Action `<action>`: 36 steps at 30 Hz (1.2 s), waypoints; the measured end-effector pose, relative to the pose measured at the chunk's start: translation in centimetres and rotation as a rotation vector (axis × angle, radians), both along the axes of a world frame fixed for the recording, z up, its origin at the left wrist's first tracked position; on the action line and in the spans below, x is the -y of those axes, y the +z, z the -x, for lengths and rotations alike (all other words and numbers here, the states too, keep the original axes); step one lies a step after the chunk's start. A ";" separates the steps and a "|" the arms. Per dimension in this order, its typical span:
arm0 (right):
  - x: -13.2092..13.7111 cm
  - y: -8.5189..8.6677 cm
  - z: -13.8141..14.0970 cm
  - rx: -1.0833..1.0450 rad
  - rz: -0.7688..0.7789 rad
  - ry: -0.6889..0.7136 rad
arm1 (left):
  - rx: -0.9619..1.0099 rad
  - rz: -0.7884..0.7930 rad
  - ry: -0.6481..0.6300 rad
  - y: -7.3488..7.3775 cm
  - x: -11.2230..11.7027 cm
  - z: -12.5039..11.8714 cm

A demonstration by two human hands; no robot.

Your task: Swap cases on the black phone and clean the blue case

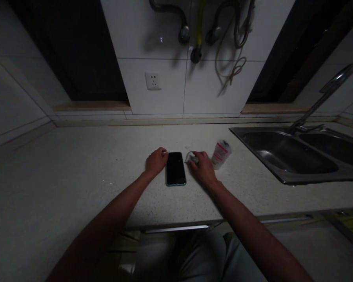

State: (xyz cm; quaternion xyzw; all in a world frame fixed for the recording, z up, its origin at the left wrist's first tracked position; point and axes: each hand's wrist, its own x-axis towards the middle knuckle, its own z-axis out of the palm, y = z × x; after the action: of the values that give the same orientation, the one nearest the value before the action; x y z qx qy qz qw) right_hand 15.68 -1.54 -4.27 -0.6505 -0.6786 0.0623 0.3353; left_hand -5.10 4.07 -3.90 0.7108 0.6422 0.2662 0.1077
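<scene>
A black smartphone (175,169) lies flat, screen up, on the pale speckled countertop between my hands. My left hand (157,161) rests at the phone's upper left, its fingers closed in a pinch. A tiny whitish tip shows at those fingers, too small to name. To the right of the phone, my right hand (204,168) has thumb and forefinger on a small clear plastic piece (191,157) lying on the counter; its exact kind is unclear. Just beyond that hand stands a translucent plastic cup (221,152) with red print, leaning slightly in view.
A steel double sink (288,150) with a tall faucet (326,92) is set into the counter at right. Pipes and valves (195,54) and a wall socket (153,81) are on the tiled wall behind. The counter's front edge (176,226) runs close to my legs.
</scene>
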 end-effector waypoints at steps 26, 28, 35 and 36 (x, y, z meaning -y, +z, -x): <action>-0.8 0.6 0.8 -1.086 0.119 0.342 | 0.366 -0.259 -0.392 1.4 1.7 -0.7; -0.6 0.7 0.8 -1.120 0.150 0.384 | 0.261 -0.276 -0.533 1.9 2.7 -1.4; -1.0 0.4 0.5 -1.202 0.137 0.306 | 0.091 -0.296 -0.635 1.6 4.4 -3.2; -1.0 0.4 0.4 -1.205 0.121 0.292 | 0.072 -0.318 -0.618 1.4 4.3 -3.2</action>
State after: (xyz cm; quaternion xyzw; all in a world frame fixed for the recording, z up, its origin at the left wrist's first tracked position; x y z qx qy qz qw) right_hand 15.30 -0.52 -3.83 -0.4195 -0.4473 0.5020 0.6098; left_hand -1.86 -0.22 -2.51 0.8697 0.3428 0.3426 0.0936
